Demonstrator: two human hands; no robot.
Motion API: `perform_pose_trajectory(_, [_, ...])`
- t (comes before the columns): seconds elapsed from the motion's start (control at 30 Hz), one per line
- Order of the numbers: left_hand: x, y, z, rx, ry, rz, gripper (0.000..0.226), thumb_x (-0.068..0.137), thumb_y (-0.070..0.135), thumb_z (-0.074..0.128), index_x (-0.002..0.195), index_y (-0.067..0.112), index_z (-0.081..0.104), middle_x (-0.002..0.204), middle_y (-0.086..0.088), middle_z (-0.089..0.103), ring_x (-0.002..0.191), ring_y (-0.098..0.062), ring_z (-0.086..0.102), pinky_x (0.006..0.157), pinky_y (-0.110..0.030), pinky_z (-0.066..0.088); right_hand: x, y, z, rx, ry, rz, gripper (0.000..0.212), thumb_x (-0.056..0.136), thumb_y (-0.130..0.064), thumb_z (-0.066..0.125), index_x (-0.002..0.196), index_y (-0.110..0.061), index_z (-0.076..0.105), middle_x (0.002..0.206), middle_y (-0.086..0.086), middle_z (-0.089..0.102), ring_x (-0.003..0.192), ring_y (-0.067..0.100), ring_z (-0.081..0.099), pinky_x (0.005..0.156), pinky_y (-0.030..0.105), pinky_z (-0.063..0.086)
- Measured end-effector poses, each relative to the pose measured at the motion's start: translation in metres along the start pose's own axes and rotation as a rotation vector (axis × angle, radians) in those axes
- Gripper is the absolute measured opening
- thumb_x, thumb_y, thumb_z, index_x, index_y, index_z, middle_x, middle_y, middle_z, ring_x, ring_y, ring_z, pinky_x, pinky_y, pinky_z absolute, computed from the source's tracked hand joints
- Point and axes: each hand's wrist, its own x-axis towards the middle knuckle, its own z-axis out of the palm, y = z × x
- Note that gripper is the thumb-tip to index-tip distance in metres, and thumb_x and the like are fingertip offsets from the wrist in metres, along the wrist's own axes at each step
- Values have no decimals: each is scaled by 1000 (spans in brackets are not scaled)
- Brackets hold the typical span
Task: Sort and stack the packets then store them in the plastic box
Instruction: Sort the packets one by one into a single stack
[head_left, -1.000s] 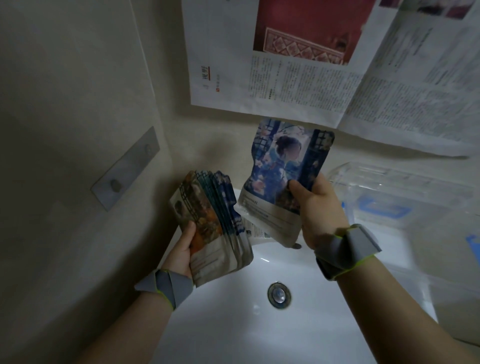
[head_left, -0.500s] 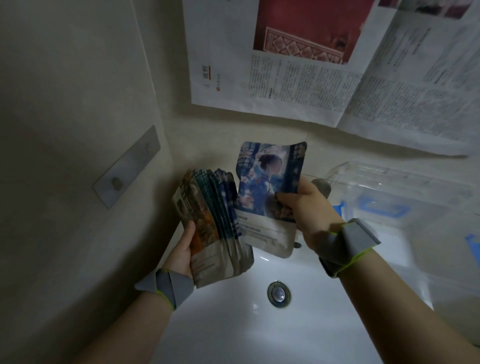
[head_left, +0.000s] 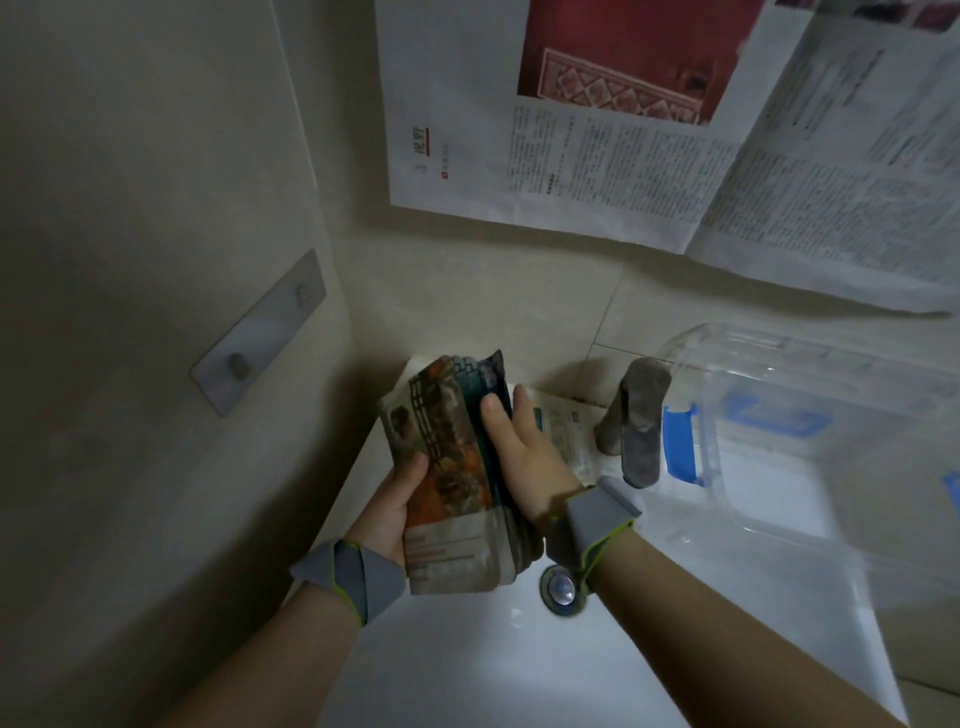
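Observation:
A thick stack of packets (head_left: 448, 478) with orange, green and blue printed fronts stands on edge above the white sink (head_left: 467, 654). My left hand (head_left: 389, 512) grips the stack from the left, thumb on the front packet. My right hand (head_left: 519, 457) presses flat against the stack's right side, fingers on the blue packet. One more pale packet (head_left: 563, 434) lies on the sink ledge behind my right hand. The clear plastic box (head_left: 800, 441) with blue clips sits open on the right.
A dull metal tap (head_left: 636, 421) stands between the packets and the box. The drain (head_left: 560, 590) lies below my right wrist. Newspaper sheets (head_left: 649, 171) hang on the back wall. A hook plate (head_left: 260, 332) is fixed to the left wall.
My right hand brought the blue packet down and left onto the stack in my left hand, and now both hands press the stack together. The tap has come into view.

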Motion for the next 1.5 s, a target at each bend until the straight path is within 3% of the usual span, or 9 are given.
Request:
perform_pose_trajectory(0.3, [-1, 12, -17, 8, 107, 40, 22, 86, 29, 56, 96, 14, 70, 84, -7, 77, 74, -22, 73, 56, -32, 59, 10, 18, 16, 48, 7, 91, 58, 81, -61, 49, 123, -21, 49, 124, 3, 60, 110, 23, 57, 101, 40, 43])
perform_pose_trajectory(0.43, [6, 17, -16, 39, 99, 69, 94, 30, 40, 93, 113, 14, 59, 93, -10, 76, 84, -25, 73, 60, -34, 59, 14, 21, 22, 54, 17, -14, 70, 65, -63, 64, 119, -25, 40, 121, -2, 61, 105, 17, 61, 94, 35, 49])
perform_pose_trajectory(0.6, [15, 16, -18, 16, 110, 80, 110, 23, 40, 93, 120, 10, 54, 92, -11, 76, 82, -26, 73, 60, -35, 59, 32, 29, 20, -58, 17, 14, 59, 64, -50, 70, 115, -31, 46, 108, -7, 64, 100, 20, 63, 88, 33, 50])
perform_pose_trajectory(0.83, [27, 26, -17, 106, 46, 81, 86, 20, 28, 95, 98, 13, 63, 82, -10, 77, 72, -25, 73, 54, -32, 58, 49, 38, 28, 46, 23, 60, 50, 79, -56, 53, 120, -30, 42, 126, 7, 56, 115, 28, 53, 103, 48, 40])
perform_pose_trajectory(0.97, [39, 28, -16, 174, 128, 77, 26, 71, -2, 71, 89, 13, 59, 75, -10, 72, 57, -15, 71, 46, -25, 55, 63, 36, 27, 26, 40, -16, 50, 84, -35, 48, 131, -24, 39, 123, 12, 60, 112, 33, 56, 99, 53, 43])
perform_pose_trajectory(1.1, [50, 27, -21, 137, 177, 82, 87, 10, 30, 94, 89, 10, 65, 69, -6, 75, 59, -20, 71, 44, -28, 55, 77, 35, 19, 120, -13, 23, 27, 92, -26, 47, 118, -31, 52, 113, 6, 66, 106, 26, 61, 97, 45, 48])
perform_pose_trajectory(1.23, [60, 31, -43, 147, 292, 18, 47, 75, 14, 68, 120, 10, 58, 94, -9, 68, 75, -24, 69, 51, -29, 58, 89, 49, -5, 126, -27, 69, 31, 97, -37, 34, 99, -28, 64, 105, 0, 67, 99, 16, 61, 86, 29, 47])
perform_pose_trajectory(1.37, [68, 36, -55, 172, 287, -11, 98, 27, 47, 91, 115, 20, 59, 106, -6, 70, 92, -23, 69, 67, -35, 60, 109, 86, -9, -611, 279, -42, 53, 87, -44, 46, 127, -10, 53, 128, 15, 57, 120, 36, 51, 99, 41, 39])
perform_pose_trajectory(1.5, [73, 34, -60, 94, 302, -47, 124, 22, 50, 91, 133, 18, 47, 125, -12, 60, 111, -31, 58, 72, -38, 60, 112, 113, -6, -913, 138, -1, 91, 66, -51, 70, 143, -22, 30, 154, 11, 25, 143, 33, 19, 116, 49, 11])
